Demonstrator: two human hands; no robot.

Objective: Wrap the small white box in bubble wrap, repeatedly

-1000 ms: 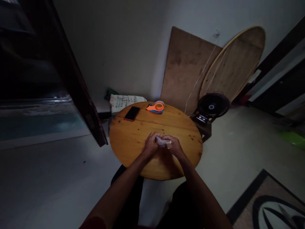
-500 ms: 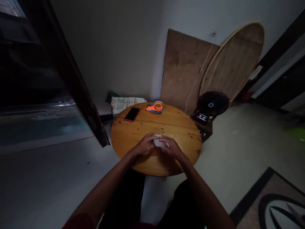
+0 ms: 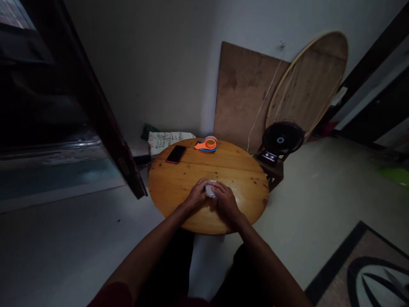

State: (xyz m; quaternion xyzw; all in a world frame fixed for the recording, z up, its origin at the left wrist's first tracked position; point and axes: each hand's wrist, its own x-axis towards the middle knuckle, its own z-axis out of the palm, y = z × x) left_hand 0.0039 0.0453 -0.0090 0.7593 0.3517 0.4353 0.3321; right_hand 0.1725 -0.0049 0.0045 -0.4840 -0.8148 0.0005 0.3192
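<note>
My left hand [image 3: 195,196] and my right hand [image 3: 225,199] rest close together on the near half of a round wooden table [image 3: 172,187]. Between their fingers lies a small whitish object [image 3: 210,189], mostly covered; I cannot make out what it is. Both hands have their fingers curled onto it. At the table's far side lie a dark phone with a red edge [image 3: 175,154] and an orange and blue tape dispenser [image 3: 206,145].
A dark fan [image 3: 281,138] stands on a low stool right of the table. A brown board [image 3: 243,94] and a round wooden tabletop [image 3: 306,85] lean on the wall. A printed sack [image 3: 164,139] lies behind the table. A dark door edge [image 3: 105,123] is at left, a patterned mat [image 3: 367,268] at lower right.
My hands have drawn closer together over the whitish object, and my right hand now covers more of it. The view shifted slightly.
</note>
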